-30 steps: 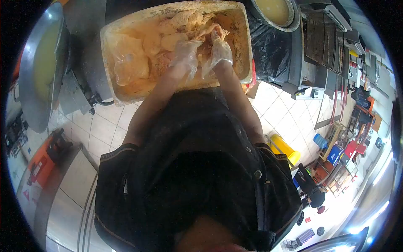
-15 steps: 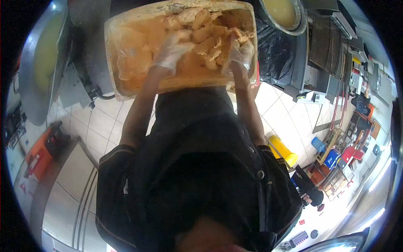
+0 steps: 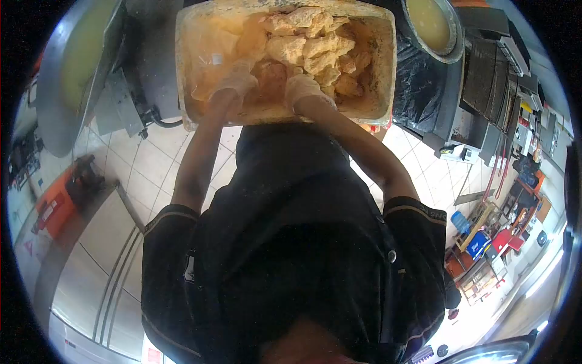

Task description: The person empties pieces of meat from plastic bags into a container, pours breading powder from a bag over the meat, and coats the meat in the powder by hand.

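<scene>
A large tub (image 3: 388,60) holds pale orange breading flour (image 3: 209,36) and several coated chicken pieces (image 3: 327,51), heaped toward its right side. Both of my hands wear clear plastic gloves and are down inside the tub. My left hand (image 3: 239,84) is low in the flour left of a redder, less coated chicken piece (image 3: 271,79); its fingers are blurred and partly sunk. Just right of that piece, against the lower edge of the heap, is my right hand (image 3: 303,90), its fingertips hidden by the glove and the chicken.
A round pot of yellowish liquid (image 3: 428,24) stands right of the tub, above a black plastic bag (image 3: 412,85). At the left is a big metal basin (image 3: 66,115). Tiled floor (image 3: 145,164) shows below, with shelves and crates (image 3: 485,249) far right.
My right hand has moved left from the tub's right side, toward my left hand. The chicken pieces now lie heaped and look more thickly coated. The view has shifted slightly.
</scene>
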Demonstrator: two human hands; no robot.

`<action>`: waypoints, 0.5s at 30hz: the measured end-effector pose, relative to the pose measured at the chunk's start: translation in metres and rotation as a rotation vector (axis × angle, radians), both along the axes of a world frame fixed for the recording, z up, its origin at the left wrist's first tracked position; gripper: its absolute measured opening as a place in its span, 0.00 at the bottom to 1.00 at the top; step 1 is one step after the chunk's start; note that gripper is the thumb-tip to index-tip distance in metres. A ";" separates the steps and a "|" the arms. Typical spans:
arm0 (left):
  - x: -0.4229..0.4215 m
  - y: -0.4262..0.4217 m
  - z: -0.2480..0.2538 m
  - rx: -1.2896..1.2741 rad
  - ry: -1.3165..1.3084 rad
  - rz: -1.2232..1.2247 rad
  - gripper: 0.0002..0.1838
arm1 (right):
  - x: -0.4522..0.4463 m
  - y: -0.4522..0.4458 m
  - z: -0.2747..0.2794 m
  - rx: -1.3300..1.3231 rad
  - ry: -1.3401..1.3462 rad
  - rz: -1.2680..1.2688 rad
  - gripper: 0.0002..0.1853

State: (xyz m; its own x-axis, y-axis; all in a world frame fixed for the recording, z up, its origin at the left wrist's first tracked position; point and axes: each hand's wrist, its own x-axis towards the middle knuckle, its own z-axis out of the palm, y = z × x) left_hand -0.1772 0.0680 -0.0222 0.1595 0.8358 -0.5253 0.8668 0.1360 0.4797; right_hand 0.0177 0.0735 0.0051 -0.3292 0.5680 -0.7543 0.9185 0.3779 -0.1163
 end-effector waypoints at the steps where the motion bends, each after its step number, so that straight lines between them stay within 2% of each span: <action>1: -0.003 0.003 0.004 -0.044 -0.002 -0.023 0.28 | -0.007 -0.003 0.002 0.027 -0.095 0.051 0.27; 2: -0.006 0.005 0.007 -0.075 -0.008 -0.033 0.28 | -0.010 -0.014 -0.029 0.070 -0.183 0.044 0.27; 5: -0.014 0.009 0.010 -0.081 -0.071 0.004 0.28 | -0.015 -0.012 -0.044 0.046 -0.253 -0.049 0.26; 8: -0.019 0.003 -0.002 0.025 -0.179 0.122 0.23 | -0.006 -0.002 -0.034 -0.031 -0.082 -0.099 0.25; 11: -0.024 0.004 -0.003 -0.086 -0.539 0.256 0.23 | 0.011 0.011 -0.033 -0.125 0.125 -0.155 0.24; 14: -0.031 0.012 -0.021 -0.141 -0.324 0.117 0.22 | 0.020 0.017 -0.035 -0.154 0.256 -0.284 0.23; 15: -0.031 0.009 -0.015 -0.089 -0.359 0.150 0.22 | 0.020 0.017 -0.034 -0.138 0.282 -0.336 0.22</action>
